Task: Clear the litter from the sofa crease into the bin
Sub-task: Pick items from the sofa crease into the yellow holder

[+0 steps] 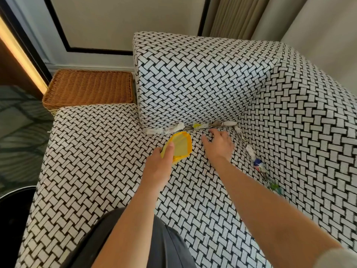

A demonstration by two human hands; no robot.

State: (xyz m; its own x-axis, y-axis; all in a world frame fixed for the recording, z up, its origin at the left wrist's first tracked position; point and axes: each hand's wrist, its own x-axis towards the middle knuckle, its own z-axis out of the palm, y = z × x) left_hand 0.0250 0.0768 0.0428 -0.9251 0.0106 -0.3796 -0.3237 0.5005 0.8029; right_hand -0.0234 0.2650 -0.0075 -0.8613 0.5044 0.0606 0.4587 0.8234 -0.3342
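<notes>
- Litter (pixel 173 129) is wedged along the sofa (pixel 193 84) crease at centre frame and down the right-side crease.
- Right hand (pixel 218 145) lies just below it, fingers spread flat.
- Left hand (pixel 160 165) grips a yellow plastic piece (pixel 181 145).
- Wicker basket (pixel 88 88) sits upper left.

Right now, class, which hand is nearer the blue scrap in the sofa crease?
Right. The right hand rests on the seat just left of the blue scrap; the left hand is farther left, holding a yellow scoop.
</notes>
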